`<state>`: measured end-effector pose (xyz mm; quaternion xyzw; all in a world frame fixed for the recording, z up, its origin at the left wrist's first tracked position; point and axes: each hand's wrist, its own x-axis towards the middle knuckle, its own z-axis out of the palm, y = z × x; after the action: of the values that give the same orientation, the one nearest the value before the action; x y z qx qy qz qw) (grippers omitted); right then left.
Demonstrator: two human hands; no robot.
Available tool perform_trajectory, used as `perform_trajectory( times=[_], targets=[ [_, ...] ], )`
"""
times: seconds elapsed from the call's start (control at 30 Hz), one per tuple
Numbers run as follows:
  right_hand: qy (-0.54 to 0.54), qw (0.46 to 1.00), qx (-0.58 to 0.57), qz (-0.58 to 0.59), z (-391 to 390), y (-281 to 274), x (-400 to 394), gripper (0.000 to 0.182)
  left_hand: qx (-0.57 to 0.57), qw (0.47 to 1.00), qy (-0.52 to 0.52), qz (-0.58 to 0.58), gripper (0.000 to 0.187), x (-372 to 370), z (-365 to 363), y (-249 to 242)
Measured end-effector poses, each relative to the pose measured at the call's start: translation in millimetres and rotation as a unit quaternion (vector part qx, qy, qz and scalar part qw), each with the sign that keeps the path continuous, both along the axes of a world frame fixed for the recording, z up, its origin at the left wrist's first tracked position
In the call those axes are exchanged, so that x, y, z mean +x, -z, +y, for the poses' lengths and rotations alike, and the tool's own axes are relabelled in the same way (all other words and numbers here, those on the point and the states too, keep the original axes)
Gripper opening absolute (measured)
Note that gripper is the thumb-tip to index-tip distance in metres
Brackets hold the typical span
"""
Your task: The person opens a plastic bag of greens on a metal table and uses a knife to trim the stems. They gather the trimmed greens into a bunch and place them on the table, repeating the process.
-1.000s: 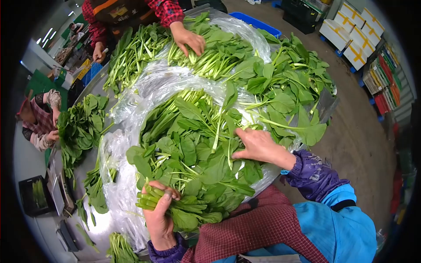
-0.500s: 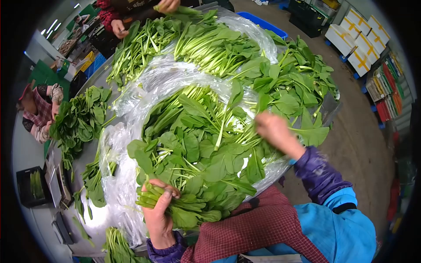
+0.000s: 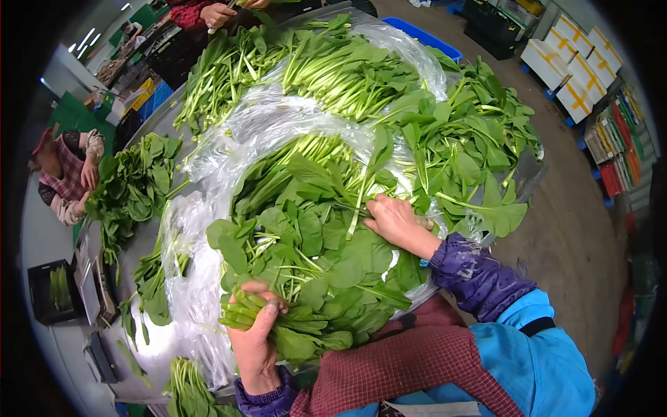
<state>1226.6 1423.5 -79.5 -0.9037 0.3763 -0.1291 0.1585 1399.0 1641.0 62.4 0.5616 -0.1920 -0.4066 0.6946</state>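
Observation:
My left hand (image 3: pixel 258 333) is closed around a bunch of leafy greens (image 3: pixel 243 311), cut stem ends pointing left and leaves spreading right over the near edge of the heap. Over the middle of the heap of greens (image 3: pixel 306 229), my right hand (image 3: pixel 399 221) is closed. A thin dark blade seems to stick out past its fingertips, and a pale handle end (image 3: pixel 426 223) shows behind the fist, like a small knife. Most of that tool is hidden by the fingers. Loose leaves and pale stems lie under and around both hands.
Crumpled clear plastic sheeting (image 3: pixel 201 278) runs between the piles. More greens (image 3: pixel 479 153) lie to the right. Co-workers' hands (image 3: pixel 219 15) are at the far side and left. A black crate (image 3: pixel 52 292) stands left, a blue tub (image 3: pixel 424 38) behind, white boxes (image 3: pixel 573 66) at right.
My right hand has moved left from the right side of the heap to its middle. My left hand keeps its bunch in nearly the same place. The far co-worker's hands have shifted.

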Motion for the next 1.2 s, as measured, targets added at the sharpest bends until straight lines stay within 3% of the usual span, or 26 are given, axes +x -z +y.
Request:
perform_trajectory(
  times=[0.07, 0.13, 0.17, 0.2, 0.27, 0.4, 0.47, 0.5, 0.53, 0.6, 0.7, 0.73, 0.77, 0.87, 1.03, 1.13, 1.2],
  targets=[
    [0.006, 1.0, -0.01, 0.021, -8, 3, 1, 0.017, 0.001, 1.0, -0.006, -0.022, 0.032, 9, 7, -1],
    [0.023, 0.965, 0.223, -0.137, -16, -7, -3, 0.017, 0.004, 0.999, -0.015, -0.038, 0.03, 13, 11, -2],
    [0.006, 0.916, 0.312, -0.254, -15, -23, -5, 0.016, 0.012, 0.997, -0.027, -0.066, 0.029, 14, 10, -5],
    [0.046, 0.885, 0.403, -0.231, -10, -63, -7, 0.018, 0.02, 0.995, -0.038, -0.095, 0.027, 14, 8, -8],
    [0.08, 0.813, 0.515, -0.261, -4, -91, -13, 0.02, 0.027, 0.99, -0.041, -0.133, 0.022, 9, 2, -10],
    [0.064, 0.797, 0.514, -0.311, 11, -98, -20, 0.018, 0.066, 0.941, 0.066, -0.324, 0.013, -13, -15, -13],
    [0.021, 0.905, 0.351, -0.24, 22, -99, -26, 0.017, 0.035, 0.892, 0.123, -0.434, 0.017, -21, -24, -3],
    [0.005, 0.929, 0.293, -0.223, 31, -111, -26, 0.015, -0.007, 0.855, 0.149, -0.497, 0.021, -25, -31, -3],
    [0.003, 0.929, 0.295, -0.224, 36, -113, -25, 0.015, -0.049, 0.812, 0.173, -0.556, 0.025, -31, -39, -4],
    [-0.147, 0.942, 0.142, -0.266, 44, -117, -26, 0.016, -0.039, 0.779, 0.191, -0.596, 0.027, -42, -48, -5],
    [-0.138, 0.935, 0.174, -0.276, 52, -124, -30, 0.015, -0.064, 0.796, 0.199, -0.568, 0.027, -47, -54, 1],
    [-0.113, 0.929, 0.192, -0.297, 53, -122, -32, 0.014, -0.049, 0.832, 0.194, -0.518, 0.025, -48, -53, 2],
    [-0.123, 0.935, 0.137, -0.304, 52, -119, -30, 0.018, -0.034, 0.864, 0.189, -0.466, 0.024, -48, -52, 2],
    [-0.125, 0.956, 0.076, -0.255, 58, -108, -29, 0.026, -0.04, 0.851, 0.19, -0.488, 0.029, -46, -52, 7],
    [-0.077, 0.978, 0.078, -0.177, 54, -97, -33, 0.027, -0.031, 0.861, 0.179, -0.475, 0.025, -49, -49, -4],
    [-0.074, 0.949, 0.157, -0.262, 58, -103, -35, 0.027, -0.015, 0.865, 0.167, -0.472, 0.023, -46, -46, -6],
    [-0.118, 0.864, 0.37, -0.319, 71, -117, -33, 0.021, -0.004, 0.875, 0.233, -0.424, 0.021, -40, -42, -8]
  ],
)
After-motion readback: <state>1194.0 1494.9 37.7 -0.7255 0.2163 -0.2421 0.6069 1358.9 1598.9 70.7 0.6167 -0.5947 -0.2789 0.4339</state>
